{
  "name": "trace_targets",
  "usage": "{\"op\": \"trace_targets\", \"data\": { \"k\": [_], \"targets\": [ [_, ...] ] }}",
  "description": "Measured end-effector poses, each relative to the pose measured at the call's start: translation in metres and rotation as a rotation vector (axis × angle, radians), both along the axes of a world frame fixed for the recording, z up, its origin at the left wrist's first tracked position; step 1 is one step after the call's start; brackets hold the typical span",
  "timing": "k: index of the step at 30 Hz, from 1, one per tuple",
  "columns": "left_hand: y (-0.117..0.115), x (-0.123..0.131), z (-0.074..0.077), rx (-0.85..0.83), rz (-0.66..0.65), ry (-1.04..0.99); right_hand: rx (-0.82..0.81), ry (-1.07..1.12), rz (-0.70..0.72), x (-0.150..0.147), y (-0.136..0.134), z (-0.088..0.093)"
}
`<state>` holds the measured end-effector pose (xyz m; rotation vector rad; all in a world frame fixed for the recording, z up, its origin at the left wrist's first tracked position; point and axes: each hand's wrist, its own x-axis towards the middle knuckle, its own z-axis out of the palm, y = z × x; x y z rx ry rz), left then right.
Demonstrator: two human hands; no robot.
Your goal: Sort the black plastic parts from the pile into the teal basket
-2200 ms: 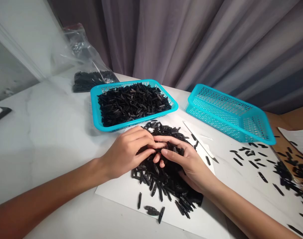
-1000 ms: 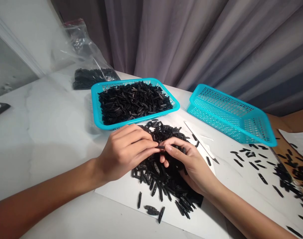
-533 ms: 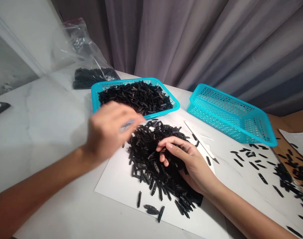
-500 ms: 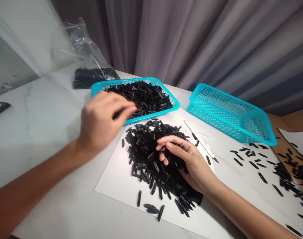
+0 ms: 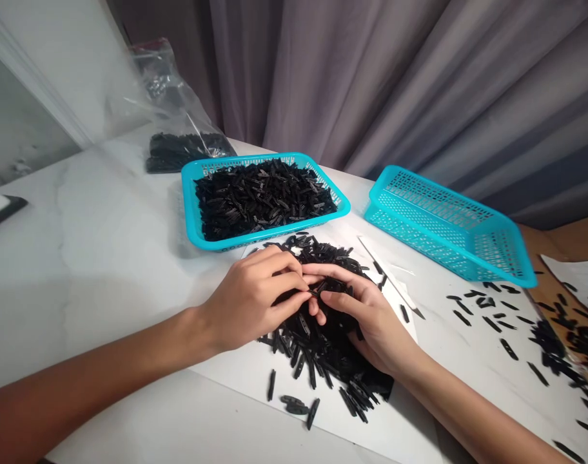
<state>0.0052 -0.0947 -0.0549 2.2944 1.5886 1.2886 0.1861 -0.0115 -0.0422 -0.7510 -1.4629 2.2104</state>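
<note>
Over a pile of small black pieces (image 5: 303, 351), my two hands meet at the fingertips. My left hand (image 5: 262, 296) is closed in a pinch on a small black piece (image 5: 315, 292) at the fingers of my right hand. My right hand (image 5: 366, 309) is curled around the right side of the pile, its thumb and fingers near that same piece; whether it grips anything is hard to make out. The pile lies on a white sheet (image 5: 231, 364). Behind it, a blue basket (image 5: 202, 243) is full of similar black pieces.
A second blue basket (image 5: 420, 241) stands at the back right, with a white pointed tool (image 5: 388, 274) before it. Loose black pieces (image 5: 509, 348) are scattered at the right. A clear bag (image 5: 178, 109) with black contents stands at the back left, before the curtain.
My left hand has moved from over the full basket's near edge down and right to meet my right hand. My right hand has stayed almost in place.
</note>
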Motion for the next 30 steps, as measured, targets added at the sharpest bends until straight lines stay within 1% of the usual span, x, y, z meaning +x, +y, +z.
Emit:
{"op": "trace_targets", "data": {
  "k": [3,8,14,18,25,30],
  "targets": [
    [0.003,-0.006,0.004,0.015,0.025,0.014,0.046,-0.021,-0.015,0.000,0.000,0.000],
    [0.006,-0.010,0.007,0.098,0.074,0.035,0.111,-0.085,-0.032,0.001,-0.001,-0.003],
    [0.005,-0.010,0.004,0.162,0.055,0.071,0.172,-0.100,-0.045,0.001,-0.002,-0.004],
    [0.004,-0.012,0.004,0.218,0.036,0.115,0.185,-0.106,-0.036,0.001,-0.001,-0.003],
    [0.005,-0.014,0.001,0.219,0.021,0.100,0.205,-0.084,-0.016,0.002,-0.001,-0.005],
    [0.004,-0.016,0.000,0.253,0.011,0.115,0.231,-0.092,-0.020,0.004,0.000,-0.007]
  ]
}}
